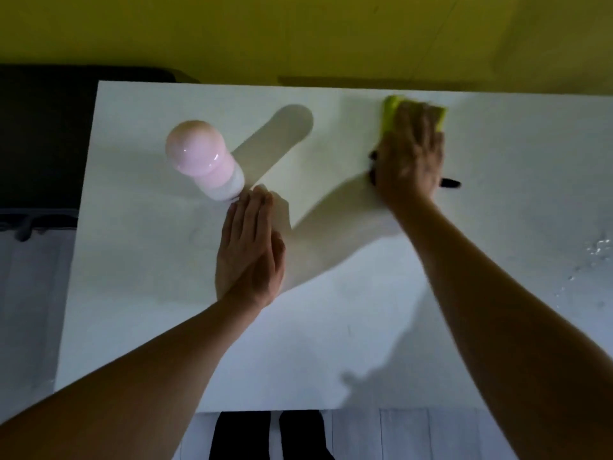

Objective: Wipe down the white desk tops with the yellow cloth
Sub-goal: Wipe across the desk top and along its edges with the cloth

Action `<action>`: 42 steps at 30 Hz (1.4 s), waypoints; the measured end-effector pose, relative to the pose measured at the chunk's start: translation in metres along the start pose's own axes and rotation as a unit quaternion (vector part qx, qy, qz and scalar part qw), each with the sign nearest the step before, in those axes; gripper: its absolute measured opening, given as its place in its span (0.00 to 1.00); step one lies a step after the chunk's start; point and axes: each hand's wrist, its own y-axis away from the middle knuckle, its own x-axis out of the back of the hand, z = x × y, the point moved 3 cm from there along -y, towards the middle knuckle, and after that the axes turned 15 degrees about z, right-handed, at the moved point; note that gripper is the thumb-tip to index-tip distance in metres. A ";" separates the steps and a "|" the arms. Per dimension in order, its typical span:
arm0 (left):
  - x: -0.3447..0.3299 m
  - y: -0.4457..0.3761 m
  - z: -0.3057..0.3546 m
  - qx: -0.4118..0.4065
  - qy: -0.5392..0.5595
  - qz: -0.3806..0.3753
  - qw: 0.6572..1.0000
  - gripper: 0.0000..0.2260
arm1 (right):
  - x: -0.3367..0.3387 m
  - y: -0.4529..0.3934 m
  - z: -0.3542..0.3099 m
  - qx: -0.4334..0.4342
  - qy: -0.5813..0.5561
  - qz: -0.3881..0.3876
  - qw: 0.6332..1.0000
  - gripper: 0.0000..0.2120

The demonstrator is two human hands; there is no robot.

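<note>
Right hand [409, 154] on crosswise yellow cloth [390, 115]

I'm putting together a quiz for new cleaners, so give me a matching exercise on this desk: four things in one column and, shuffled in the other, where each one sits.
Things
1. yellow cloth
2. pink bottle
3. black pen
4. water droplets

Places
A. by the right edge of the desk
B. poking out on both sides of the right hand
C. just beyond the fingers of the left hand
D. pressed under the right hand, near the far edge

Pairs: 1-D, 2-C, 3-B, 4-A
</note>
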 end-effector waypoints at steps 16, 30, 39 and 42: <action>-0.005 0.000 -0.003 -0.015 -0.001 0.019 1.000 0.25 | -0.003 0.084 -0.077 0.127 -0.074 -0.010 0.989 0.28; 0.026 0.051 -0.012 -0.011 0.018 0.005 1.000 0.23 | 0.028 0.122 -0.003 0.005 -0.023 0.066 0.998 0.30; 0.052 0.093 -0.015 0.012 -0.030 -0.047 0.998 0.27 | 0.025 0.174 -0.047 0.139 -0.088 0.056 0.985 0.28; 0.053 0.095 -0.016 0.019 -0.020 -0.044 0.999 0.26 | 0.051 0.173 0.043 0.022 -0.007 0.050 0.998 0.32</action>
